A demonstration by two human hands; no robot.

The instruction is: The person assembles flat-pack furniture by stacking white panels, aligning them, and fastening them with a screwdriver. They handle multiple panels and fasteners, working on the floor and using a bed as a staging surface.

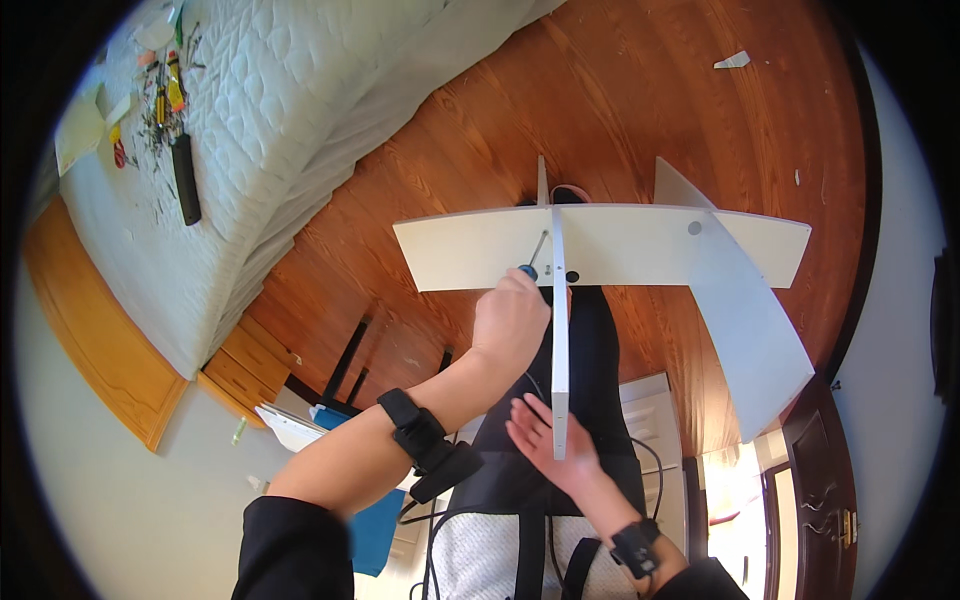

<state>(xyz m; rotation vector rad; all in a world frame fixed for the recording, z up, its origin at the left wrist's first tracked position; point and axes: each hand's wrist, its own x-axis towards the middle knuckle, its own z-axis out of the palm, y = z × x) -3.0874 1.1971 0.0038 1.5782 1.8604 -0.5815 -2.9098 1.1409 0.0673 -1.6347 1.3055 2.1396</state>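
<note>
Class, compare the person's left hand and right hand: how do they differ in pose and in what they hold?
The left hand is closed around a screwdriver, while the right hand holds no tool, its fingers extended. The left hand is by the long white panel; the right hand is lower in the picture, partly behind an edge-on panel. Both wear black wrist bands.

Mid panel [561, 360] blocks L–R; prob. gap before R panel [750, 325]

In the left hand [512, 318], the screwdriver handle [528, 271] is blue; just beyond this hand, the board [635, 245] is white; farther beyond it, the floor [610, 90] is reddish-brown with wood grain; far left of it, the mattress [285, 100] is white and quilted
</note>
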